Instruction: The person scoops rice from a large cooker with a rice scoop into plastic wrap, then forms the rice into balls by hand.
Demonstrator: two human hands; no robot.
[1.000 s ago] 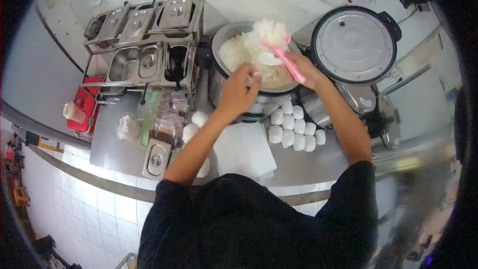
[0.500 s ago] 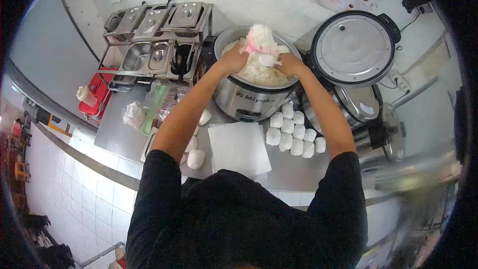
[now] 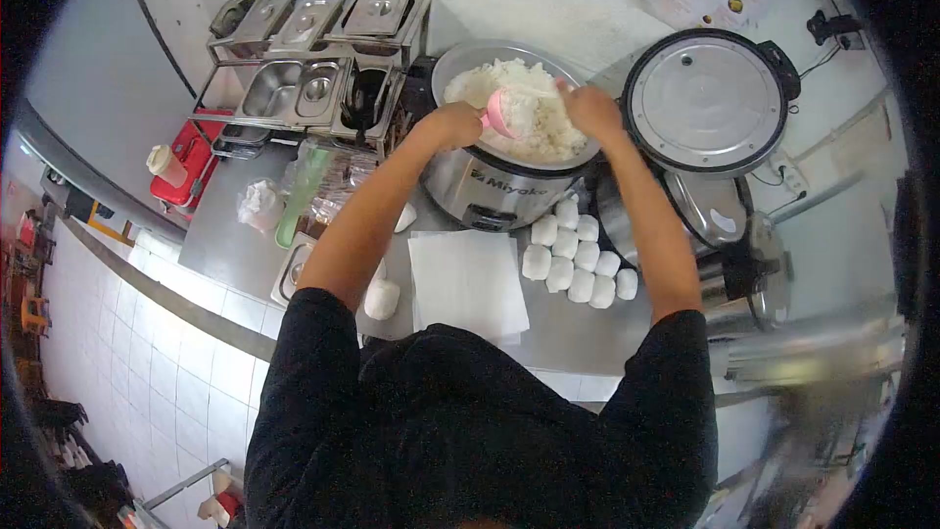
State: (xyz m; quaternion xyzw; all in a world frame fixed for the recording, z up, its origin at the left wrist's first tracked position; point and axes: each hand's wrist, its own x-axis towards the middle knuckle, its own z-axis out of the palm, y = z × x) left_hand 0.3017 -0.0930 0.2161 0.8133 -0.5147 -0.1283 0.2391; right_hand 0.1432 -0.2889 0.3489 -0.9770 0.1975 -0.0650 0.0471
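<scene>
My left hand (image 3: pixel 453 125) is closed round the handle of a pink scoop (image 3: pixel 500 115), held over the cooker with its mouth turned to the right. Cooked rice (image 3: pixel 548 140) fills the large silver Miyako rice cooker (image 3: pixel 455 188), its lid off the top. My right hand (image 3: pixel 593 114), slightly blurred, grips a pale rice paddle (image 3: pixel 541 91) that reaches left across the rice; its outline is hard to make out against the white grains. In front of the cooker lies a stack of white paper sheets (image 3: pixel 468 284).
White wrapped bundles (image 3: pixel 580 257) stand in rows right of the paper, with another bundle (image 3: pixel 381 299) on its left. The round cooker lid (image 3: pixel 700 103) stands open at right. A rack of steel food pans (image 3: pixel 279 93) and a red case (image 3: pixel 191 171) are at left.
The heaped scoop has come down and tipped toward the rice, and its heap no longer stands above the rim. My right hand has risen and shifted slightly right with the paddle.
</scene>
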